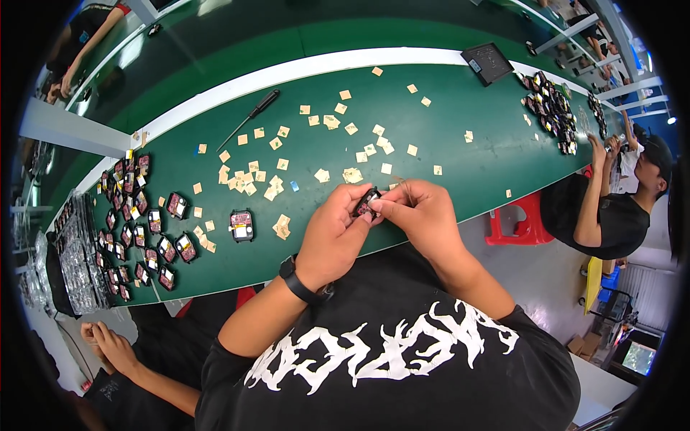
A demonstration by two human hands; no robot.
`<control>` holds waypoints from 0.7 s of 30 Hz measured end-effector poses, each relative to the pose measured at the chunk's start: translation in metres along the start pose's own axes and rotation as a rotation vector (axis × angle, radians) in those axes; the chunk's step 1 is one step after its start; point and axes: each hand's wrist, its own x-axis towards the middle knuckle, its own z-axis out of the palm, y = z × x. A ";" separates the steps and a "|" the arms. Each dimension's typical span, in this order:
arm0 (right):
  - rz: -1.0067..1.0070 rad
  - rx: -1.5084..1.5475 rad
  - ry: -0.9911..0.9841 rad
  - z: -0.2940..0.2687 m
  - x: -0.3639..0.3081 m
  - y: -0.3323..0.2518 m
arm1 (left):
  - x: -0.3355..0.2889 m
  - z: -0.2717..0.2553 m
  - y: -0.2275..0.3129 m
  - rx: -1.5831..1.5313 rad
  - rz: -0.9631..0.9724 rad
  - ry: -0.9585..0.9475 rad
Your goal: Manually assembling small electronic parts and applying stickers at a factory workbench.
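Note:
My left hand [336, 228] is closed around a small black-cased electronic unit [365, 202] with a circuit board inside, held just above the near edge of the table. My right hand [424, 215] meets it from the other side, thumb against the unit and fingers pinched together. Whatever may be between those fingers is hidden. A similar unit [241, 225] lies on the green table [460, 100], left of my hands. Small tan paper squares [351, 174] are scattered beyond my hands, some overlapping.
Many more units [167, 248] crowd the table's left end, beside clear plastic trays [79, 258]. A long screwdriver [251, 118] lies toward the far side. At the far right are a black tray [487, 63] and another heap of units [550, 108]. Co-workers sit on both sides.

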 end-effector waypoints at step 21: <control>0.101 0.045 0.046 -0.062 0.000 -0.010 | -0.003 -0.012 0.018 -0.438 -0.134 -0.006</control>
